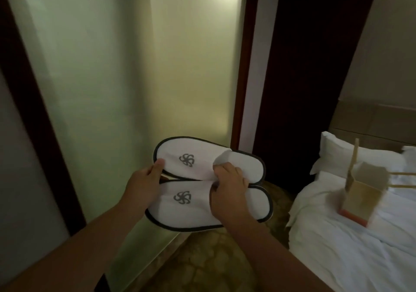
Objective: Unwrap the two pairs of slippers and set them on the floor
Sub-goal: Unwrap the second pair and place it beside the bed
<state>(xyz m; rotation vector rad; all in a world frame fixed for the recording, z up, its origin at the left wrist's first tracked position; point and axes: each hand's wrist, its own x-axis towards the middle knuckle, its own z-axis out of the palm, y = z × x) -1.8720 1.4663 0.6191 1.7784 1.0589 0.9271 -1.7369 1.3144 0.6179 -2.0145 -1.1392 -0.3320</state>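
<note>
Two white slippers with dark trim and a grey swirl logo are held side by side in the air, toes pointing left. The upper slipper (193,159) and the lower slipper (191,204) touch along their long edges. My left hand (146,179) grips them at the toe end, thumb on the upper slipper. My right hand (227,188) pinches the open edge of the uppers in the middle. No wrapper is visible on them. A second pair is not in view.
A frosted glass wall (108,78) with a dark wooden frame (33,111) stands right ahead. A bed (351,235) with white sheets and pillows is at the right, with a paper bag (360,192) on it. Patterned carpet (213,264) lies below.
</note>
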